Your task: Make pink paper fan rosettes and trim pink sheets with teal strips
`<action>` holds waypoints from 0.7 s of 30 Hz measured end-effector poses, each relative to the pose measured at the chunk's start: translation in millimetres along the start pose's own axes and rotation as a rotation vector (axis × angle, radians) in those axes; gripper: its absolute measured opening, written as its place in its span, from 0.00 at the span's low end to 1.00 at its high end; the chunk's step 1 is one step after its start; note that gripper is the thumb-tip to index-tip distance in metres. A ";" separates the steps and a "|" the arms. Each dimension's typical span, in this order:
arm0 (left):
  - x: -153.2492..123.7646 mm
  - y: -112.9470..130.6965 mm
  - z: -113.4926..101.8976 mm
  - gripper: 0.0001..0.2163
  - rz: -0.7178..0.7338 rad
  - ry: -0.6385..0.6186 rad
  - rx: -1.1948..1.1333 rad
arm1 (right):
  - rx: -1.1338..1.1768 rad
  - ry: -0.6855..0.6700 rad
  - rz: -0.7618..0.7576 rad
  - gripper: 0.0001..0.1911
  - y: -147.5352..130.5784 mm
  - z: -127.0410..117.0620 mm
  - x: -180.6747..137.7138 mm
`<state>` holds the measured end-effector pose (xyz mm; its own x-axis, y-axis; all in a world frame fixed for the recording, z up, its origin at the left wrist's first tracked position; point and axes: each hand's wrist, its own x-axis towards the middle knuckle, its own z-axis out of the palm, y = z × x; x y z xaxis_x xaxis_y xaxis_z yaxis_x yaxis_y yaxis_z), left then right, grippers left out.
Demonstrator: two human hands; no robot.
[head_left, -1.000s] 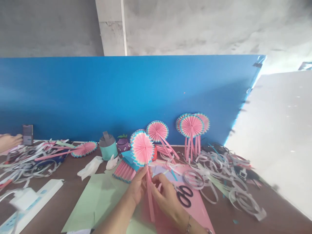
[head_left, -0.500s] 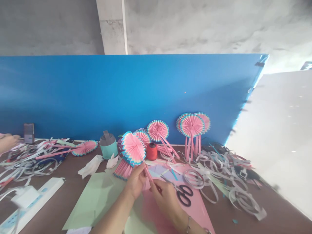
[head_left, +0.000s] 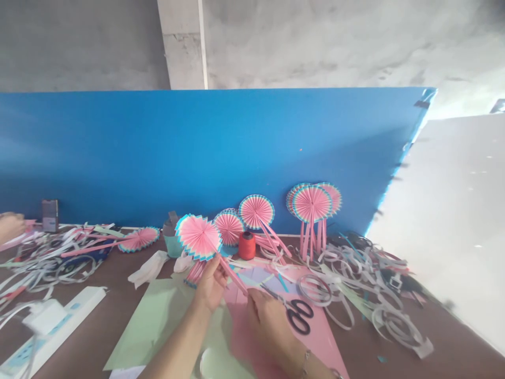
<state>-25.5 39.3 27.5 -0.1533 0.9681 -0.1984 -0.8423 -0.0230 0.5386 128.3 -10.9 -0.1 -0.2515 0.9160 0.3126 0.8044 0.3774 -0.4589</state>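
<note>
A round pleated paper fan [head_left: 199,237], pink with a white and blue zigzag rim, is held tilted to the left above the table. My left hand [head_left: 213,284] grips it where the pink handle meets the pleats. Closed fingers of my right hand [head_left: 270,321] pinch the lower end of that handle. Under both hands lie pink paper [head_left: 323,337] and pale green paper [head_left: 138,321]. Black-handled scissors [head_left: 300,316] rest just right of my right hand, their blades partly hidden. Folded pink strips [head_left: 194,273] show behind my left hand.
Finished-looking fans [head_left: 311,202] lean on the blue partition [head_left: 158,152]. A red thread spool [head_left: 246,246] and teal cup [head_left: 171,245] stand at the back. Tangled white strips [head_left: 394,316] lie right; a power strip [head_left: 59,331] lies left. Another person's hand [head_left: 11,226] shows far left.
The fan has swung left and tipped over further, now covering part of the teal cup. My left hand has shifted slightly left, and the fan behind it shows more fully.
</note>
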 end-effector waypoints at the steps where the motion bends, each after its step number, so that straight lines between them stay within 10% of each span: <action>1: 0.0 0.0 0.3 0.08 -0.003 0.007 -0.010 | 0.008 0.000 -0.005 0.12 -1.1 0.0 -0.3; 21: -2.9 0.3 -1.7 0.07 -0.097 -0.058 -0.014 | 0.369 -0.063 0.101 0.17 -9.4 0.8 -3.0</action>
<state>-26.2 36.0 26.8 -0.0404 0.9787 -0.2011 -0.8590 0.0688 0.5073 121.0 -17.0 2.6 -0.2226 0.9533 0.2043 0.5816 0.2980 -0.7570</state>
